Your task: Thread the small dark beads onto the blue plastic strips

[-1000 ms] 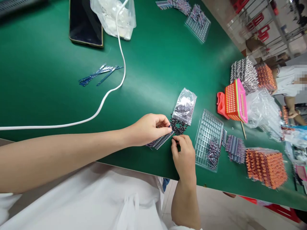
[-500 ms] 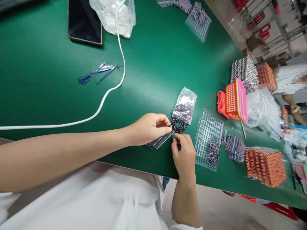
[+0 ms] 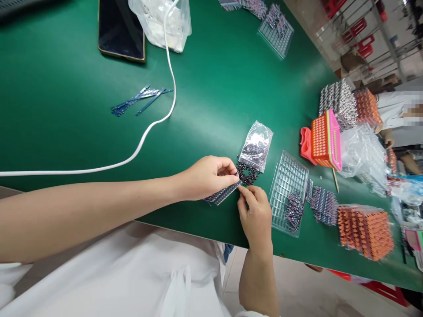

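Observation:
My left hand point(image 3: 211, 178) is closed on a dark ridged strip piece point(image 3: 225, 193), which sticks out below its fingers. At the strip's right end, the fingertips of my right hand point(image 3: 256, 211) are pinched together; whatever they hold is too small to name. Just above the fingertips lies a pile of small black parts point(image 3: 247, 174), beside a clear plastic bag point(image 3: 257, 143) of similar dark parts. A clear compartment tray point(image 3: 284, 185) sits right of my right hand, with a heap of thin dark pieces point(image 3: 294, 211) in its lower part.
Blue strips point(image 3: 142, 100) and a white cable point(image 3: 142, 143) lie at left, with a phone point(image 3: 121, 31) and plastic tub point(image 3: 172, 26) behind. At right are baskets point(image 3: 325, 140), orange stacks point(image 3: 365, 231) and plastic bags point(image 3: 363, 149). Another person point(image 3: 391, 108) is at far right.
The fingertips of my right hand have closed together and come up against the strip's end. The whole view has shifted slightly, while my left hand keeps its hold.

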